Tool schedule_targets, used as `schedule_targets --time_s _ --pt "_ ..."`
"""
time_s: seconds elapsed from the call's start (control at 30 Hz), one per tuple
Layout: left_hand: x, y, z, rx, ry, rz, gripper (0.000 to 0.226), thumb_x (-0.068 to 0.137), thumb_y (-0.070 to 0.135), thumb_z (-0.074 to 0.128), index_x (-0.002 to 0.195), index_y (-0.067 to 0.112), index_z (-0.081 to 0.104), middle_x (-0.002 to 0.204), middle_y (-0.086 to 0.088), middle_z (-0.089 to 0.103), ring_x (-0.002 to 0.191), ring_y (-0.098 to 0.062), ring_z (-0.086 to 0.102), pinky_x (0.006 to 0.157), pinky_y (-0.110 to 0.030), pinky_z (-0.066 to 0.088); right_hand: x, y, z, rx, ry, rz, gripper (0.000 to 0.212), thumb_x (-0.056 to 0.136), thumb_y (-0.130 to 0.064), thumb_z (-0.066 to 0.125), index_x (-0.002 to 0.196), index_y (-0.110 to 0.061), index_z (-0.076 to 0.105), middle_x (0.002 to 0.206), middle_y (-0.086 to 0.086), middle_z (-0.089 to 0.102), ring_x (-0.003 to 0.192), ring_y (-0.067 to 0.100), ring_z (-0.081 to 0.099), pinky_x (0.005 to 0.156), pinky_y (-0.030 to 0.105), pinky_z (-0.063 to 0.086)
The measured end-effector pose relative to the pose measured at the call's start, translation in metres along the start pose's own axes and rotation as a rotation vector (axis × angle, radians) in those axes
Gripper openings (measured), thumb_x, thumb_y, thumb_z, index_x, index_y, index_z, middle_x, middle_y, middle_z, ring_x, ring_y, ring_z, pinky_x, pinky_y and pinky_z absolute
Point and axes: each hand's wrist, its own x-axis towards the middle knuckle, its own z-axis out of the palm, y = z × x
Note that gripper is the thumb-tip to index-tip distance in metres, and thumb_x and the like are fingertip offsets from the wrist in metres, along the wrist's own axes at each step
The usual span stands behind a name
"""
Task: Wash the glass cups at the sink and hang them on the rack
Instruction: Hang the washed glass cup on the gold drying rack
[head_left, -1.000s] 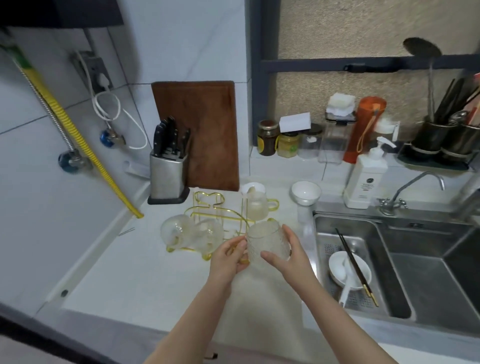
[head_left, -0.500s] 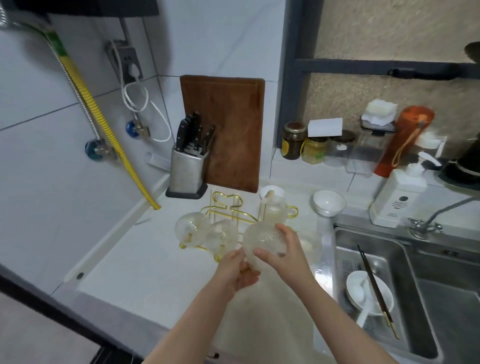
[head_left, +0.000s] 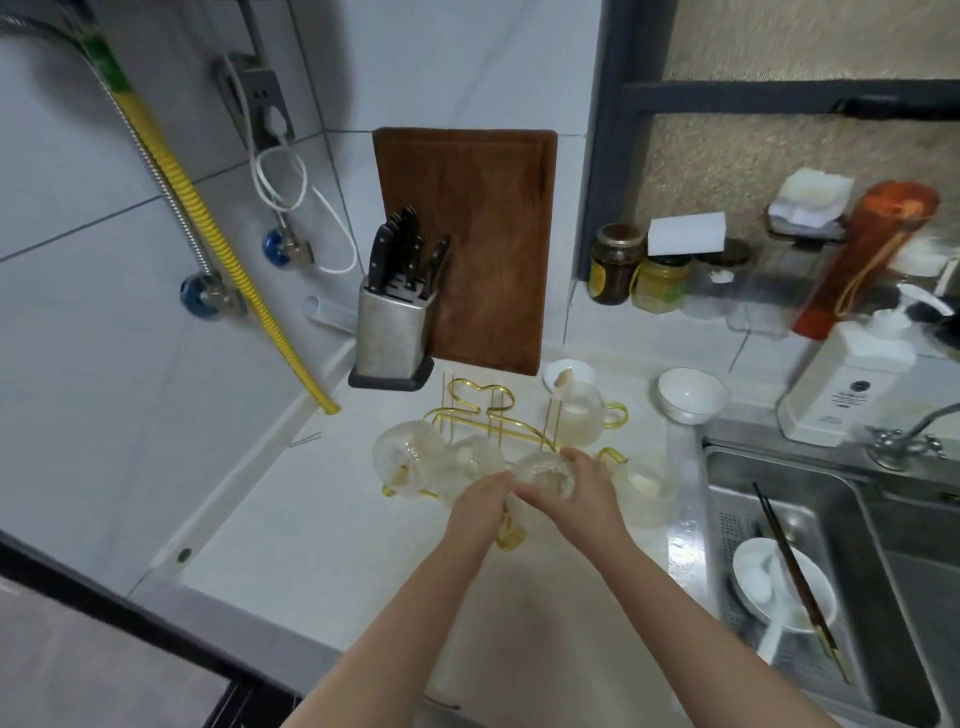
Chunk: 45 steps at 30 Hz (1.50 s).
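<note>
A gold wire rack (head_left: 480, 413) stands on the white counter. Two clear glass cups (head_left: 405, 452) hang tilted on its left side. I hold a third textured glass cup (head_left: 543, 470) with a yellow handle at the rack's front, tipped on its side. My right hand (head_left: 582, 491) grips the cup's body from the right. My left hand (head_left: 480, 501) pinches its handle from below left. Another yellow-handled glass cup (head_left: 584, 415) hangs at the rack's back right, and one more (head_left: 649, 483) sits just right of my hands.
A knife block (head_left: 392, 332) and a brown cutting board (head_left: 467, 244) stand behind the rack. A white bowl (head_left: 691, 397) and a soap bottle (head_left: 841, 379) sit near the steel sink (head_left: 883, 525), which holds a white bowl, spoon and chopsticks (head_left: 795, 577).
Both hands carried the cup forward and down to the rack and tipped it from upright onto its side. The view shifted left and closer.
</note>
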Motion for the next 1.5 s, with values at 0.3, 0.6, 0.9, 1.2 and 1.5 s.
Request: schedule_targets --time_s 0.3,0.6,0.9,1.2,1.5 --pt "0.028 0.006 -0.017 0.232 -0.079 0.101 0.046 0.093 0.047 0.05 0.129 0.018 0.055 0.115 -0.004 0.061 0.081 -0.022 0.063 0.082 -0.039 0.056 0.012 -0.011 0.015 -0.046 -0.003 0.048 0.082 0.074 -0.044 0.074 0.141 -0.014 0.038 0.14 0.011 0.043 0.13 0.028 0.041 0.108 0.04 0.036" --pt "0.043 0.007 -0.011 0.501 -0.08 0.225 0.039 0.096 0.042 0.048 0.121 0.017 0.063 0.095 -0.009 0.072 0.079 -0.03 0.071 0.076 -0.042 0.059 0.02 -0.001 0.014 0.076 -0.034 0.162 0.076 0.079 -0.023 0.074 0.142 -0.01 0.033 0.139 0.007 0.046 0.126 0.023 0.046 0.1 0.03 0.039" --pt "0.059 0.011 -0.006 0.789 -0.08 0.327 0.03 0.098 0.032 0.046 0.108 0.016 0.069 0.093 -0.006 0.073 0.083 -0.025 0.069 0.081 -0.038 0.055 0.026 0.006 0.02 0.052 -0.062 0.164 0.071 0.086 -0.021 0.068 0.145 -0.008 0.03 0.146 0.008 0.04 0.132 0.023 0.041 0.093 0.021 0.035" --pt "0.068 0.02 -0.006 0.982 -0.079 0.309 0.03 0.097 0.027 0.045 0.1 0.011 0.071 0.093 -0.01 0.072 0.086 -0.025 0.068 0.077 -0.032 0.053 0.028 0.007 0.02 0.039 -0.078 0.108 0.062 0.089 -0.017 0.064 0.145 -0.011 0.035 0.147 0.007 0.04 0.136 0.02 0.038 0.105 0.022 0.03" --pt "0.065 0.024 -0.012 0.975 -0.108 0.271 0.029 0.098 0.028 0.045 0.098 0.01 0.068 0.093 -0.01 0.071 0.082 -0.025 0.07 0.066 -0.032 0.051 0.031 0.009 0.015 -0.022 -0.125 0.065 0.054 0.085 -0.022 0.068 0.136 -0.018 0.048 0.138 0.006 0.048 0.129 0.02 0.044 0.102 0.024 0.033"
